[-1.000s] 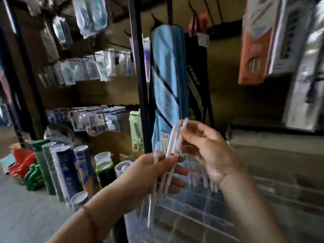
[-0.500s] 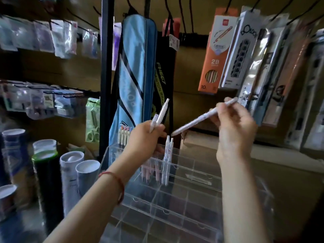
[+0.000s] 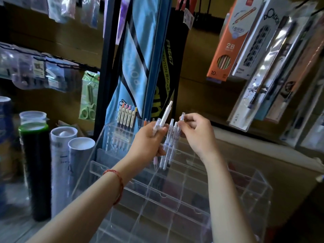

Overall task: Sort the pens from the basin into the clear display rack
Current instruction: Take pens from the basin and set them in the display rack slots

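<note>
A clear acrylic display rack (image 3: 192,193) with stepped compartments stands in front of me. My left hand (image 3: 149,142) grips a small bunch of white pens (image 3: 165,116) that stick up past its fingers. My right hand (image 3: 196,132) pinches the top of one white pen (image 3: 181,120) standing in an upper compartment, beside other white pens (image 3: 169,148) there. A row of cream pens with coloured caps (image 3: 126,114) fills the rack's back left slot. The basin is out of view.
Blue and black racket bags (image 3: 140,58) hang behind the rack next to a black post (image 3: 105,67). Boxed pencils (image 3: 228,41) and packaged stationery hang at the upper right. Tall cylindrical tubes (image 3: 61,163) stand at the left. A cardboard surface (image 3: 254,163) lies under the rack.
My right hand came down and left with its pen, from held high and slanted to upright in the upper compartment. The view also dropped closer to the rack.
</note>
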The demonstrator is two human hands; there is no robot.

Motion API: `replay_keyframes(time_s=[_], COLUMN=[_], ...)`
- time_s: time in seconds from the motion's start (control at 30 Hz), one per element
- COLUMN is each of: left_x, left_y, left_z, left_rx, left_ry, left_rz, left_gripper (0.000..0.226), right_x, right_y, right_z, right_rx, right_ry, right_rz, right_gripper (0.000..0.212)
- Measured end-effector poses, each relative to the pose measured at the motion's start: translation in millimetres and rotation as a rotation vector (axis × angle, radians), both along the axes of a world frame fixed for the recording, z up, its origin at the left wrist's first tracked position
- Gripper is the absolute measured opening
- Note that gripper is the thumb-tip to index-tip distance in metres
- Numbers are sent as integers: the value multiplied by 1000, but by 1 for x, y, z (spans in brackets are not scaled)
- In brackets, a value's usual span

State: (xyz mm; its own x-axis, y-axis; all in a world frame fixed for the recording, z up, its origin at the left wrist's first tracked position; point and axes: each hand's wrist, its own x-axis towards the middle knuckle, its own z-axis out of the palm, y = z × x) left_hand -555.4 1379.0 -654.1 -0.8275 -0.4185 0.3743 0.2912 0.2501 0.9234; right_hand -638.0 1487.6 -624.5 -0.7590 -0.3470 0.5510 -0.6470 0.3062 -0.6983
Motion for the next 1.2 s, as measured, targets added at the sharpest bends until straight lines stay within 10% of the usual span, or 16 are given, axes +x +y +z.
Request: replay_keyframes(time_s=[0.53, 0.77, 1.2], left_x=[4, 16, 20], left_y=[1, 7, 6], left_z=[2, 16, 11], left_rx=[95, 316, 157], left_ry=[30, 9, -96], left_rz=[-41, -302, -366], left_gripper=[20, 24, 18], right_x=[13, 36, 41], right_y=[0, 8, 10], right_z=[6, 28, 21], right_rx=[532, -26, -124], right_ry=[-17, 38, -184], right_rz=[-113, 31, 258], right_gripper=[19, 20, 14])
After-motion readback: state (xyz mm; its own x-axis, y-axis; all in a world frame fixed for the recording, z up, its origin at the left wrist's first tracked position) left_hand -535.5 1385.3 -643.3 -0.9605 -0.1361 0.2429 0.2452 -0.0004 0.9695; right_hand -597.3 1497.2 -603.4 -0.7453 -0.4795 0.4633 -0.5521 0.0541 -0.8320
